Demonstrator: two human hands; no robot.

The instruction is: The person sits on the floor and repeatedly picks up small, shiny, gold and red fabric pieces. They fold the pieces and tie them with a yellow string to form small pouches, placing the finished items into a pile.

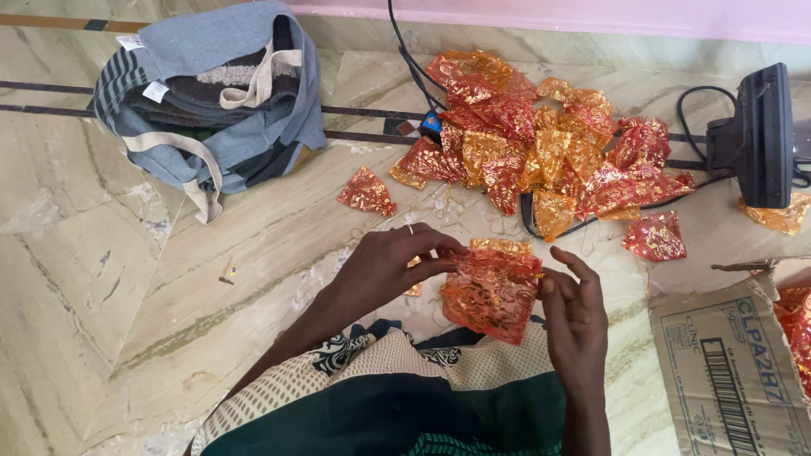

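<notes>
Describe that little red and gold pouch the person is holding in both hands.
The pouch is a small, roughly square bag of sheer, shiny red-orange fabric with a gold pattern and a gold band along its top edge. It is slightly crumpled and tilted, held over the person's lap above the marble floor. The left hand pinches its upper left corner; the right hand touches its right edge with fingers partly spread. It looks flat; its contents cannot be seen.
</notes>
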